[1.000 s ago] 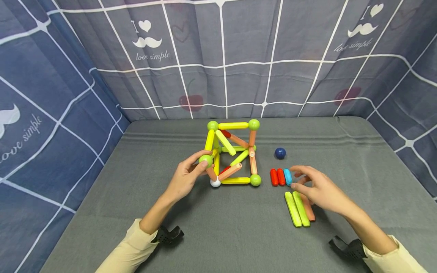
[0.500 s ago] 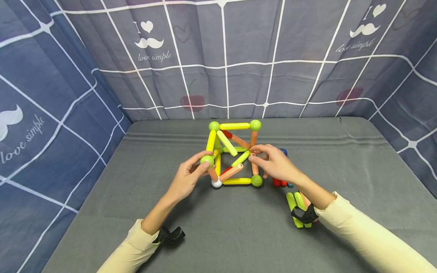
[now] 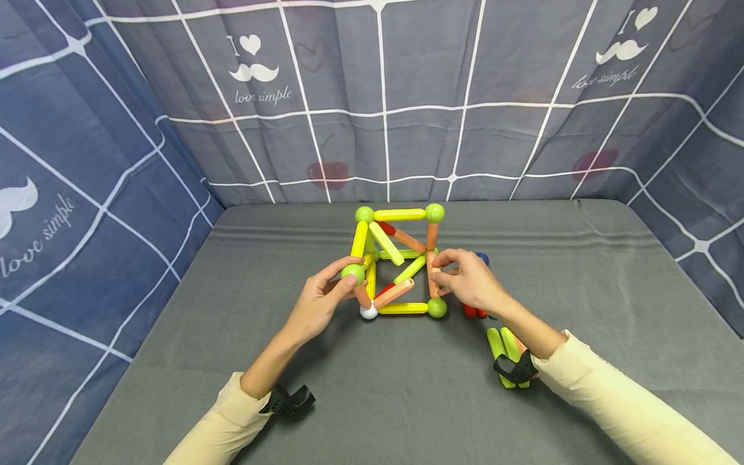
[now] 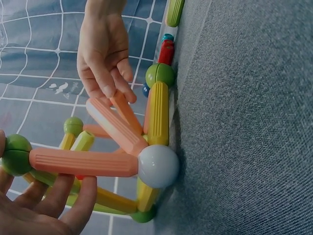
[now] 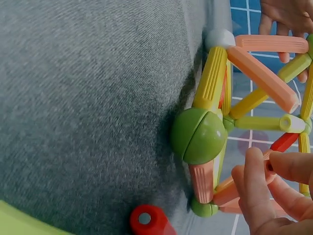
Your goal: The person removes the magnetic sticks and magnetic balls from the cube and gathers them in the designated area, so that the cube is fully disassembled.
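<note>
A frame of magnetic sticks and balls stands on the grey cloth. My left hand grips the green ball at its upper front left corner; an orange stick joins that ball to the white ball on the table. My right hand, at the frame's right side, pinches the free end of another orange stick between thumb and fingers. In the left wrist view, this stick slants down from the fingertips into the frame. One more orange stick leans up from the white ball, its end free.
Loose green sticks lie at the right, partly under the right wrist's black camera band. Short red sticks and a dark blue ball are partly hidden behind the right hand. A patterned curtain rises behind the table.
My right hand has moved left from the loose sticks to the frame and now pinches the orange stick's free end, which has tilted slightly nearer. My left hand keeps its grip on the green ball.
</note>
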A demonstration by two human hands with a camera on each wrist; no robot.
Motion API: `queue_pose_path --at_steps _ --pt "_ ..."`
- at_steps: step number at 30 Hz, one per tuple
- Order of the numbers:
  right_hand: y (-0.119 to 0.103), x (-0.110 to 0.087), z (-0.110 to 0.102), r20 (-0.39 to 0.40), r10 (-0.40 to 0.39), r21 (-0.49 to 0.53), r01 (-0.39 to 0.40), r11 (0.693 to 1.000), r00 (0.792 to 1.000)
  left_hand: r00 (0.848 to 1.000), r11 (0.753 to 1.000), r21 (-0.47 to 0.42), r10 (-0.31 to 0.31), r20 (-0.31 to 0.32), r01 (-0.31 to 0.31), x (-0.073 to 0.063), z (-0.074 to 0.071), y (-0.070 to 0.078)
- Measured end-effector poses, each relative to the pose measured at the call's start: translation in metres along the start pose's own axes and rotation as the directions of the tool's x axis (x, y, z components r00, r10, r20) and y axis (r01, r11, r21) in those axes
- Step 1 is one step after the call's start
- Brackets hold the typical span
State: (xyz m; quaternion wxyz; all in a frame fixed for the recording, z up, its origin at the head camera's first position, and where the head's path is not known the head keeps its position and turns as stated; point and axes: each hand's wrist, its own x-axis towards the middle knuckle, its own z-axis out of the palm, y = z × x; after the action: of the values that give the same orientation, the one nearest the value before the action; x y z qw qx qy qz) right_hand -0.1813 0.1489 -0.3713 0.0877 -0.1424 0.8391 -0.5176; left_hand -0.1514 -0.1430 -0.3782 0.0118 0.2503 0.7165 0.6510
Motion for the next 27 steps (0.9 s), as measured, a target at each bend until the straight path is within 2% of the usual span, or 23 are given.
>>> queue_pose_path --at_steps 3,6,10,13,16,21,27 --pt "0.002 0.001 0.000 -0.002 0.025 0.012 -0.025 1.000 1.000 1.000 1.000 0.006 -0.001 0.000 0.001 0.000 0.000 0.000" --pt "0.003 0.003 0.000 0.011 0.079 0.071 -0.079 0.994 0.997 1.000 1.000 0.012 -0.003 -0.002 0.003 -0.001 0.000 0.001" --pt "0.003 0.006 -0.001 0.018 0.165 0.265 -0.164 0.950 0.986 1.000 1.000 0.019 -0.005 -0.003 0.005 -0.001 -0.001 0.001" --pt "0.004 0.008 -0.001 0.001 0.195 0.365 -0.182 0.913 0.981 1.000 0.999 0.033 -0.007 -0.005 0.007 -0.001 -0.001 0.001" --pt "0.005 0.008 0.000 -0.009 0.212 0.364 -0.194 0.911 0.977 1.000 0.999 0.040 -0.009 -0.009 0.009 -0.001 -0.001 0.001" --pt "0.004 0.002 0.002 0.028 0.226 0.355 -0.221 0.908 0.974 1.000 0.999 0.048 -0.012 -0.013 0.013 -0.001 -0.001 0.002" --pt "0.006 -0.015 0.001 0.070 0.195 0.358 -0.208 0.910 0.978 1.000 0.999 0.039 -0.002 -0.007 0.002 -0.001 -0.002 0.002"
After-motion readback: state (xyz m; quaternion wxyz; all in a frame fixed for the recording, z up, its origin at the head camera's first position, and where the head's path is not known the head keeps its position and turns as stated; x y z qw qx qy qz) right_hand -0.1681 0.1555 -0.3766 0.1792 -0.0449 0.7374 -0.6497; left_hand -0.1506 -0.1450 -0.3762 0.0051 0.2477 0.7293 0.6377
